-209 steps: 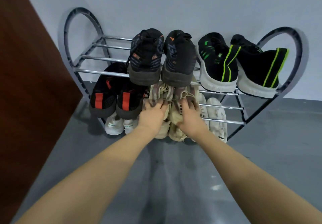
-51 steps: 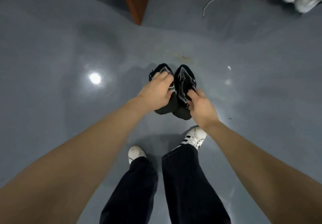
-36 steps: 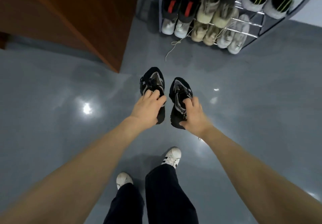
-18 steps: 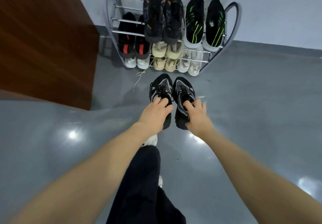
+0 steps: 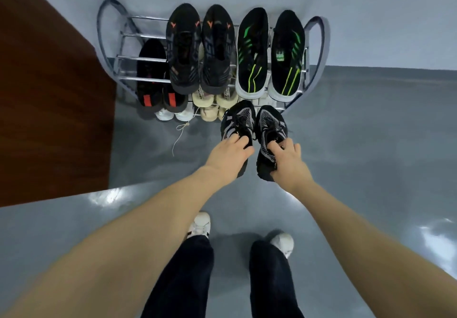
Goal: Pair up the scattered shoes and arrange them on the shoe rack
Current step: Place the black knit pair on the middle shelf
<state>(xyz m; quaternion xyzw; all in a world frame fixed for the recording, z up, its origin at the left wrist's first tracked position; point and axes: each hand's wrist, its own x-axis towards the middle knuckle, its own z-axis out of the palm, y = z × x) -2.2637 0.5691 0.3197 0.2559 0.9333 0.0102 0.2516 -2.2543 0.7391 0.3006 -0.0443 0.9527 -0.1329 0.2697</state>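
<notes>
1. Head view: the shoe rack (image 5: 319,45) at the far wall already carries pairs on each tier; I judge the black-and-grey mesh shoes (image 5: 268,129) are the last pair to shelve.
2. Both arms reach forward: my left hand (image 5: 228,158) curls around one shoe, my right hand (image 5: 288,160) pinches the other, carried just near the rack's lower right.

- We read this as a home entryway or hallway corner.
- We see a metal shoe rack (image 5: 128,80) full of sneakers against a plain pale wall (image 5: 346,8).
- Glossy grey floor (image 5: 371,144), dark wooden panel (image 5: 49,95) on the left.
</notes>
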